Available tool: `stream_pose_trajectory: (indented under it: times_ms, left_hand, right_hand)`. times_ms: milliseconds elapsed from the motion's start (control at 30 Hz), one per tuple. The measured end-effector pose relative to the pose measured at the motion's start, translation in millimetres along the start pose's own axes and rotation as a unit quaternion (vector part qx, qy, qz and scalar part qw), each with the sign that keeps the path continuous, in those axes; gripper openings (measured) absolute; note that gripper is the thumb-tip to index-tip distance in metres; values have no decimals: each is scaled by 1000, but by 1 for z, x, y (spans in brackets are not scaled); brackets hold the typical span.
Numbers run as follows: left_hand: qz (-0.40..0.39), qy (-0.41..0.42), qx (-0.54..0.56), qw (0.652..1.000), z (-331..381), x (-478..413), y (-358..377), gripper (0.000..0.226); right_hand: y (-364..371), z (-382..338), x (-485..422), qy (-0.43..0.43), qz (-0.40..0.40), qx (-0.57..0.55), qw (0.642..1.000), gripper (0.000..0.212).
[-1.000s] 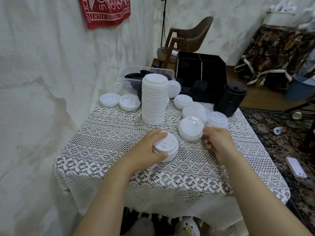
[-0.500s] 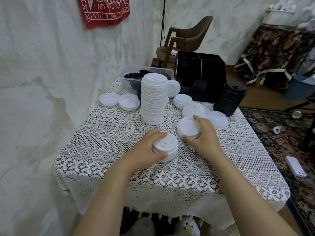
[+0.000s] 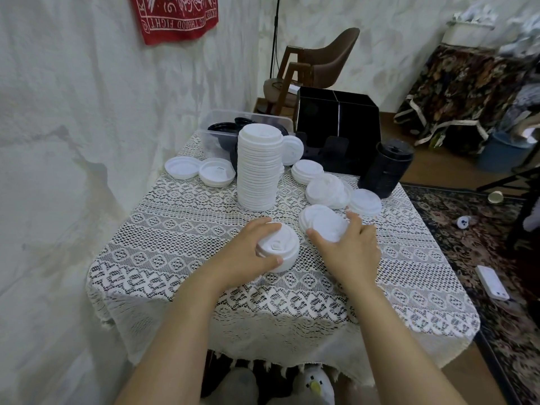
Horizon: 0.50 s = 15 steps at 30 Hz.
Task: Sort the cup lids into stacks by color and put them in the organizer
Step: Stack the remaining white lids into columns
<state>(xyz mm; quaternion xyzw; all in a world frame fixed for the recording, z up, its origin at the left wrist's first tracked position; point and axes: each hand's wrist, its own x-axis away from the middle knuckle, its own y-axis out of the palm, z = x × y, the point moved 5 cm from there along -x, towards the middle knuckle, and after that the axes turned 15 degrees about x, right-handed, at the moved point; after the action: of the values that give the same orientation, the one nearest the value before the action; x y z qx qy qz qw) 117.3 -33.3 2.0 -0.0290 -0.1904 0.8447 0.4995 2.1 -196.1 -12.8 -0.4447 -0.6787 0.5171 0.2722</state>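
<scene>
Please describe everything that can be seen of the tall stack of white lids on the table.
The tall stack of white lids is a straight, upright column of many nested round lids, apparently thin matte plastic. The top lid shows a raised rim and a small sip tab. It stands on the lace tablecloth, in front of the clear bin.

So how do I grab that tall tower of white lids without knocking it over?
Probably low down: cup its two sides near the base, coming from the near side. The tall white stack stands upright but is only loose lids, so a high grip could topple it. The clear bin crowds its far side.
</scene>
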Motion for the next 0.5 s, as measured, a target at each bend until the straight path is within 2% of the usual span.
stream_pose_trajectory:
  times_ms: [100, 233, 367, 500]
  left_hand:
    - [3, 4, 3, 1000, 0, 1, 0, 68]
    - [2, 6, 2, 1000, -1, 1, 0, 68]
    - [1, 3, 12, 1000, -1, 1, 0, 67]
    - [-1, 6, 10, 1000, -1, 1, 0, 67]
  right_hand:
    - [6, -2, 9, 5, -22, 43, 999, 106]
    - [3, 1, 8, -68, -57, -63, 994, 112]
    - [-3, 6, 4, -185, -68, -123, 973, 99]
    - [0, 7, 4, -183, -45, -130, 973, 91]
